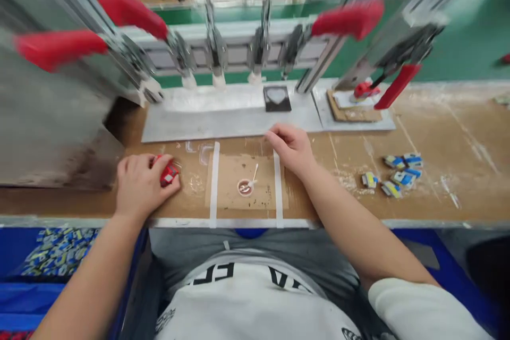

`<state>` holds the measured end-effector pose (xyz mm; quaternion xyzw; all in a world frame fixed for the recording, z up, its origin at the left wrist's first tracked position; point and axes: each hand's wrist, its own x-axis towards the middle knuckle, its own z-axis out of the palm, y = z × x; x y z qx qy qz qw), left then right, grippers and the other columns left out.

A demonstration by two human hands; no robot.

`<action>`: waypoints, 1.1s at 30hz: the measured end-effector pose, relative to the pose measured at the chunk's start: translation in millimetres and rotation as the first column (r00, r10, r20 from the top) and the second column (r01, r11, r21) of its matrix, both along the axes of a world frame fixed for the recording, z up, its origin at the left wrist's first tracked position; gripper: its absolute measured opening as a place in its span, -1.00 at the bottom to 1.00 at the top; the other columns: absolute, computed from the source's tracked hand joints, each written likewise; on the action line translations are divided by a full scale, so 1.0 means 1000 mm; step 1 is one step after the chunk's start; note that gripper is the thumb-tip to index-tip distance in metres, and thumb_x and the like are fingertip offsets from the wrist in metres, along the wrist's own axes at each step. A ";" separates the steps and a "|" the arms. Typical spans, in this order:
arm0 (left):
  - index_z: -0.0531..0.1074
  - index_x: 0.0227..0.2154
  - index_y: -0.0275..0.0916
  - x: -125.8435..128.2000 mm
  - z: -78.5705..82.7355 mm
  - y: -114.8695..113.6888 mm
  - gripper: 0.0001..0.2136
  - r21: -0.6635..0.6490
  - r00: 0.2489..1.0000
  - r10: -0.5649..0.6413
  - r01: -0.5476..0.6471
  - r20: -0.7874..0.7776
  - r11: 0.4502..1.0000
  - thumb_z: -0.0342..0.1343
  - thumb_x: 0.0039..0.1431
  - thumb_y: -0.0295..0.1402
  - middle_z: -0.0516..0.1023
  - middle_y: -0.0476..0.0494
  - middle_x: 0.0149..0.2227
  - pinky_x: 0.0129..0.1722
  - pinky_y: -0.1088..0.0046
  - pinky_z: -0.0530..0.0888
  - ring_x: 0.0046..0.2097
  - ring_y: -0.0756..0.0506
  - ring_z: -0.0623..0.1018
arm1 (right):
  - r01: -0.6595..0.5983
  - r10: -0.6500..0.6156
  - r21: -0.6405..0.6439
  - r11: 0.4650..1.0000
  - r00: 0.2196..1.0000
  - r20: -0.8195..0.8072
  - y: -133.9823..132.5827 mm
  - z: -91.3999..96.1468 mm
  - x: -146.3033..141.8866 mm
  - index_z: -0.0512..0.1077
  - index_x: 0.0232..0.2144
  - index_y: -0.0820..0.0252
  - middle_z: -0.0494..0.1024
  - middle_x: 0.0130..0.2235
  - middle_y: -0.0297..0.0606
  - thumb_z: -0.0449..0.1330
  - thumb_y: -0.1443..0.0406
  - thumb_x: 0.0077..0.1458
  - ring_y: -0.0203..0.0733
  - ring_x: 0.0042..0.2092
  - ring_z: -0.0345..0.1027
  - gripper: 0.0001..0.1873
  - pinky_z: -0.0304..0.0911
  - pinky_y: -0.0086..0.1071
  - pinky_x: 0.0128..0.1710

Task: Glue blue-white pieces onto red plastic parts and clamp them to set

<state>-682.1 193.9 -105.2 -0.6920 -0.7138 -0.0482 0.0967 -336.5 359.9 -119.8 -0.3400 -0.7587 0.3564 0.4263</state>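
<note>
My left hand is closed around a small red toy car at the left of the brown work surface, and the fingers cover part of it. My right hand rests by the front edge of the metal plate, its fingers curled in; whatever it holds, if anything, is hidden. Between the hands a small round cup with dark reddish contents stands on a taped-down brown sheet. A white cotton swab leans in the cup.
Several red-handled toggle clamps stand behind the plate, which bears a dark square block. Small blue, yellow and grey pieces lie at the right. Similar pieces fill a blue bin below left. Another clamp hangs over a wooden block.
</note>
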 end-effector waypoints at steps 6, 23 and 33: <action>0.58 0.03 -0.04 0.000 -0.002 0.012 -0.59 0.027 0.999 -0.037 0.036 0.040 0.999 0.23 0.12 -0.09 0.49 -0.26 0.15 0.24 -0.33 0.25 0.24 -0.57 0.46 | -0.463 0.364 0.192 0.865 0.844 0.395 -0.003 -0.001 0.010 0.32 -0.50 0.16 0.34 -0.50 -0.35 0.06 -0.07 0.46 -0.29 -0.44 0.19 -0.43 -0.02 -0.33 -0.37; 0.39 0.20 -0.14 0.028 0.001 0.013 -0.60 -0.082 0.984 0.026 -0.011 0.179 0.997 0.14 0.38 -0.17 0.57 -0.26 0.15 0.27 -0.02 0.29 0.22 -0.38 0.50 | -0.648 0.557 0.091 0.756 0.710 0.430 -0.011 -0.002 0.004 0.28 -0.58 0.13 0.35 -0.56 -0.31 0.13 -0.02 0.44 -0.26 -0.50 0.09 -0.42 -0.19 -0.26 -0.41; 0.53 0.11 -0.09 0.068 0.025 0.042 -0.70 0.090 0.829 -0.178 0.154 0.531 0.984 0.25 0.35 -0.27 0.51 -0.18 0.10 0.19 0.11 0.49 0.14 -0.29 0.53 | -0.605 0.442 0.200 0.771 0.733 0.516 -0.022 0.009 -0.007 0.19 -0.55 0.15 0.36 -0.52 -0.32 0.13 0.27 0.31 -0.26 -0.47 0.06 -0.63 -0.21 -0.28 -0.41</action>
